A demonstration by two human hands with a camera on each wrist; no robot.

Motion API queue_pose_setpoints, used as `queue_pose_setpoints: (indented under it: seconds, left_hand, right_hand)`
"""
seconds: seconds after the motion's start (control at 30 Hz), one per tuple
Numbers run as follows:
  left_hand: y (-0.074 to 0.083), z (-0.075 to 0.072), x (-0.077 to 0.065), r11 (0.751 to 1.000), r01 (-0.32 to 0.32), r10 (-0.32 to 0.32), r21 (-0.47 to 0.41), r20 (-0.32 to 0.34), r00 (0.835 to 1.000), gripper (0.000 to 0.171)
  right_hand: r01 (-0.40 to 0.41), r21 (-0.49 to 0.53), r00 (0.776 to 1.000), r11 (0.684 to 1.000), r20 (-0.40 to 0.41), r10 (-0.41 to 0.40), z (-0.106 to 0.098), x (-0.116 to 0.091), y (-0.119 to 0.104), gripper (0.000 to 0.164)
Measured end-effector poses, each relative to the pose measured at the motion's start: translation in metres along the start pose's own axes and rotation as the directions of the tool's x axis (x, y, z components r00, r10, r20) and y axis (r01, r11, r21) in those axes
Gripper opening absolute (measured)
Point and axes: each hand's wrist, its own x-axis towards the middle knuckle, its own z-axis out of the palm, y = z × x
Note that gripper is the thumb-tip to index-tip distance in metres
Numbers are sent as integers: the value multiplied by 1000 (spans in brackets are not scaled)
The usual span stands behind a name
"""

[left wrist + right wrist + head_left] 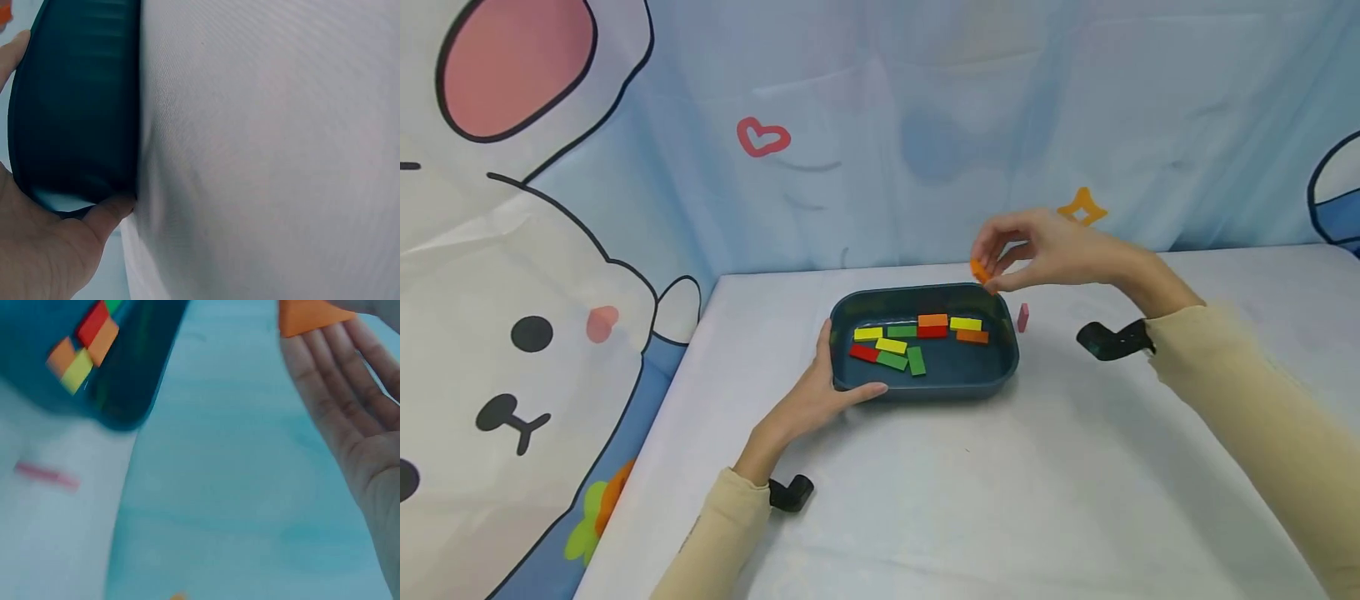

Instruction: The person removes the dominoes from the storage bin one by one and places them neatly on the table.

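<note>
In the head view a dark teal rectangular tray (pixel 932 392) holds several small flat blocks, among them a green block (pixel 916 361), a red block (pixel 863 353) and a yellow block (pixel 966 323). My left hand (pixel 810 400) grips the tray's left end, with the thumb along its front wall; the left wrist view shows the same hold. Above the tray's far right corner, my right hand (pixel 1052 250) pinches an orange block (pixel 979 271) between fingers and thumb. The right wrist view shows this orange block (pixel 312 315) against the fingers, partly cut off by the frame.
A pink block (pixel 1023 317) stands on the white cloth-covered table (pixel 970 492) just right of the tray. Behind the table hangs a light blue printed curtain (pixel 880 192). Each wrist wears a black camera mount (pixel 1112 342).
</note>
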Motion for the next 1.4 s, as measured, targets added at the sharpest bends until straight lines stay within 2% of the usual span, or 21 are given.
queue_pose_setpoints:
  seconds: [0.1, 0.3, 0.47, 0.6, 0.8, 0.9, 1.07, 1.4]
  left_hand:
    - [-2, -3, -4, 1000, 10, -10, 1, -7, 1000, 132]
    - [-5, -6, -9, 999, 33, -33, -11, -18, 999, 130]
    - [-6, -8, -9, 1000, 25, -25, -13, -21, 999, 129]
    - [-8, -8, -11, 1000, 29, -29, -6, -15, 999, 131]
    - [-9, -7, -12, 1000, 14, -14, -22, -19, 1000, 133]
    - [-8, -5, -13, 1000, 13, -14, -25, -16, 1000, 133]
    - [-8, -5, -14, 999, 17, -17, -33, -19, 1000, 132]
    - [-9, -5, -13, 999, 7, -8, -40, -22, 1000, 133]
  right_hand:
    - [-3, 88, 998, 996, -69, 9, -7, -19, 18, 27]
    - [-113, 153, 987, 982, -99, 129, -4, -48, 60, 27]
    - [-181, 174, 970, 968, -129, 205, 1, -61, 90, 27]
    - [-215, 198, 964, 956, -115, 240, 11, -64, 108, 27]
    - [-195, 161, 972, 967, -97, 212, 23, -60, 120, 24]
    - [-210, 131, 971, 969, -87, 222, 25, -59, 124, 23]
    - [-250, 120, 963, 961, -72, 259, 27, -56, 130, 24]
    - [-307, 78, 943, 948, -108, 314, 30, -53, 138, 25]
